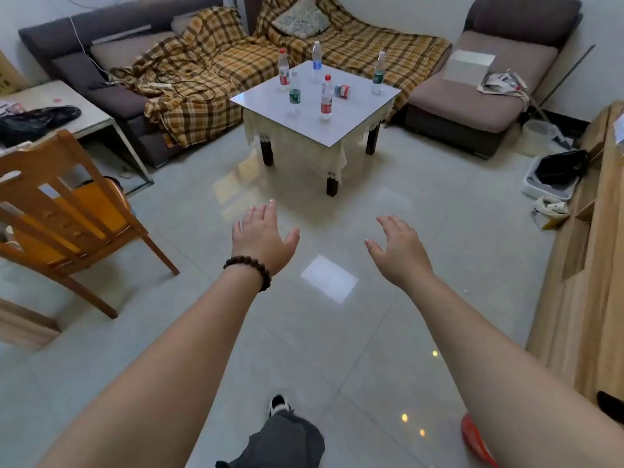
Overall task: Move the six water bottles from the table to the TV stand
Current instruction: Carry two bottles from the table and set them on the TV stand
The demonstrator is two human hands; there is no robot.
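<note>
Several water bottles are on the low white table [358, 113] ahead. A red-capped bottle [283, 69] stands at the back left, a blue-labelled one [316, 59] at the back, a green-labelled one [378, 74] at the right. A green-labelled bottle [294, 92] and a red-labelled bottle [326, 97] stand nearer. One bottle [342, 90] lies on its side. My left hand [261, 236] and right hand [400, 248] are stretched out over the floor, well short of the table, fingers apart and holding nothing. The wooden TV stand [587, 251] runs along the right edge.
A sofa with a plaid blanket [209, 72] wraps behind the table, with a brown seat [472, 92] at the right. A wooden chair [67, 224] stands at the left. A black bag on a white tray [557, 173] lies by the TV stand. Tiled floor lies between me and the table.
</note>
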